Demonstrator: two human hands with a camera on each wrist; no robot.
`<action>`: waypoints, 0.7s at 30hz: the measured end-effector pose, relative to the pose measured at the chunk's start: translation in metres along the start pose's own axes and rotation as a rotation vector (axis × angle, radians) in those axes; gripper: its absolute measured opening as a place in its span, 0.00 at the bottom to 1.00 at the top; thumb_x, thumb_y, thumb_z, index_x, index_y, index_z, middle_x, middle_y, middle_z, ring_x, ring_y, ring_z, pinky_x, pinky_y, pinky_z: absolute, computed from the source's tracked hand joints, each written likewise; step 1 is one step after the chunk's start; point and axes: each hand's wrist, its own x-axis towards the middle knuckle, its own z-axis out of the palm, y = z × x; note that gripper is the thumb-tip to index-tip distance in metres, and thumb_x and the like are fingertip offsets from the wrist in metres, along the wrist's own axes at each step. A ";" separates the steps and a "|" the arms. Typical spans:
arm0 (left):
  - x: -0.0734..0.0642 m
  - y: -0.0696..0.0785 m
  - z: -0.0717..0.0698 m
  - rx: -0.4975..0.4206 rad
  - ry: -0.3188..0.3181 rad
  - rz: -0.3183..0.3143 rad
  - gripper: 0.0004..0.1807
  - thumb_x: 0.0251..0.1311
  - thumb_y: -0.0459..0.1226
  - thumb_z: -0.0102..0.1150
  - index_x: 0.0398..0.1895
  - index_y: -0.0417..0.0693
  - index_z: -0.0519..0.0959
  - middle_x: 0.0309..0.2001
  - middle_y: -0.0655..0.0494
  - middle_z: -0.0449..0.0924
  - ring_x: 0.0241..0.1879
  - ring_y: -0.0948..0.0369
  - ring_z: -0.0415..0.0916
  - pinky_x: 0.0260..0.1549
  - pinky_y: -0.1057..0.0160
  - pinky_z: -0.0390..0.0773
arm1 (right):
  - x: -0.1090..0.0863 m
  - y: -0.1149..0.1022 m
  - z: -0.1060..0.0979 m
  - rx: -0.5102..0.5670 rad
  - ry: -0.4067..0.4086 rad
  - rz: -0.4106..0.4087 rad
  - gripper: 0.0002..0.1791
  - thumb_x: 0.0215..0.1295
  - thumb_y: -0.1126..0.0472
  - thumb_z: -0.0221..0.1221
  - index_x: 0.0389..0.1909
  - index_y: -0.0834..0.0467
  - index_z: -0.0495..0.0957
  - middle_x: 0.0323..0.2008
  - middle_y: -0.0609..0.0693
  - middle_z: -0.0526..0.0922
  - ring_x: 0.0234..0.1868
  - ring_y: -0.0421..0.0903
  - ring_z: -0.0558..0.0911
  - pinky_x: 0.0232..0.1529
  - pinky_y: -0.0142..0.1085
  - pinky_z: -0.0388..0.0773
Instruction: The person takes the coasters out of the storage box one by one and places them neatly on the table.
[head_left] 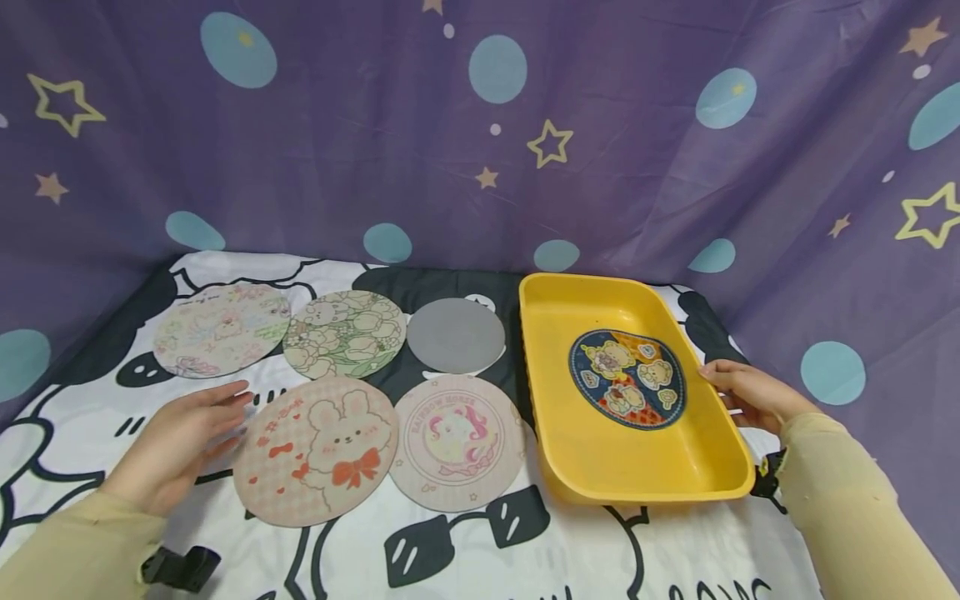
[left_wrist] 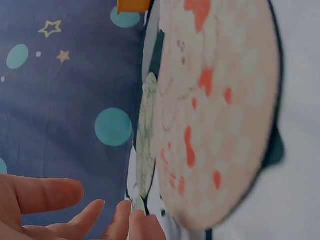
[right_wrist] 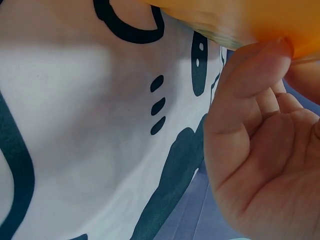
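My right hand (head_left: 753, 392) pinches the right rim of a yellow plastic tray (head_left: 637, 462), thumb on the edge. In the right wrist view the thumb presses the tray's edge (right_wrist: 270, 25). Inside the tray lies a round navy mat (head_left: 628, 379) with cartoon animals. My left hand (head_left: 187, 442) is beside a pink checked round mat (head_left: 322, 467) with a rabbit and red bow; its fingers are loosely extended and hold nothing. The left wrist view shows that rabbit mat (left_wrist: 225, 115) close to the fingers; touching cannot be told.
Left of the tray lie a pink unicorn mat (head_left: 457, 446), a plain grey disc (head_left: 456, 335), a green floral mat (head_left: 345, 333) and a pastel mat (head_left: 222, 329). All rest on a black-and-white cartoon cloth (head_left: 322, 567). A purple star-print curtain (head_left: 420, 150) stands behind.
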 end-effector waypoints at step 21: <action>-0.005 0.028 0.021 -0.079 -0.023 0.088 0.36 0.78 0.43 0.36 0.79 0.43 0.35 0.80 0.44 0.32 0.77 0.41 0.40 0.73 0.39 0.52 | -0.001 -0.001 0.001 0.001 0.000 0.004 0.11 0.77 0.49 0.48 0.44 0.51 0.72 0.35 0.42 0.81 0.33 0.39 0.80 0.38 0.33 0.84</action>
